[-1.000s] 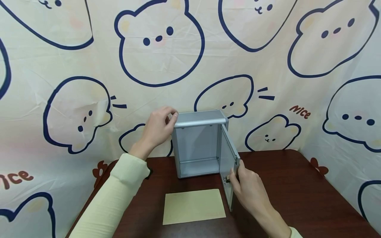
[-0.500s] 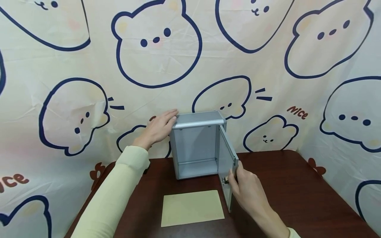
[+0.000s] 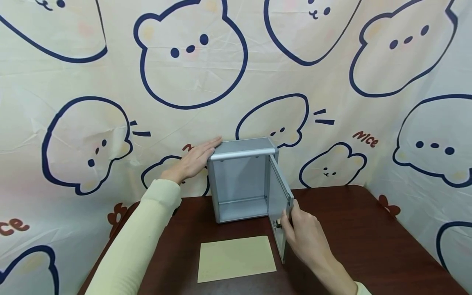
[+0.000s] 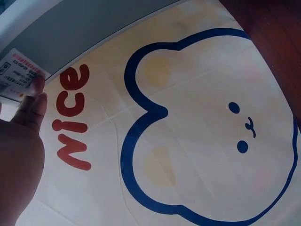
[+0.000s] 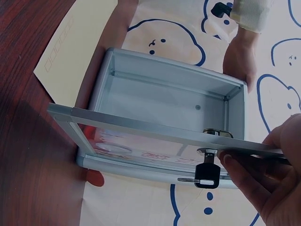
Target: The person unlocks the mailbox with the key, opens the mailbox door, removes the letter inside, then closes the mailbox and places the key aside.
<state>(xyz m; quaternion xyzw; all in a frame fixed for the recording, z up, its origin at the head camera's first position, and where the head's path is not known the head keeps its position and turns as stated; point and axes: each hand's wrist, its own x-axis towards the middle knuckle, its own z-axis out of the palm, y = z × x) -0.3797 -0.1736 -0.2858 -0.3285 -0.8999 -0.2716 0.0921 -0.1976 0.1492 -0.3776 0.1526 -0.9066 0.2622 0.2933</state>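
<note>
A grey metal box (image 3: 241, 155) stands upright on the table, its front door (image 3: 279, 192) swung outward to the right. My left hand (image 3: 193, 162) rests on the box's top left corner with straight fingers. In the left wrist view that hand (image 4: 23, 150) is beside a printed label (image 4: 19, 70) on the box. My right hand (image 3: 309, 235) pinches the free edge of the door near its lock (image 3: 278, 223). A black-headed key (image 5: 207, 175) sits in the lock, seen in the right wrist view. Nothing shows inside the box.
A pale yellow envelope (image 3: 237, 260) lies flat on the dark wooden table (image 3: 368, 237) in front of the box, close to the door's lower corner. A cloth printed with cartoon animals (image 3: 191, 82) hangs behind the table and along its sides.
My left hand has gone from bent fingers at the box's top corner to straight ones laid against it. The right hand keeps its grip on the door. The head view has shifted slightly.
</note>
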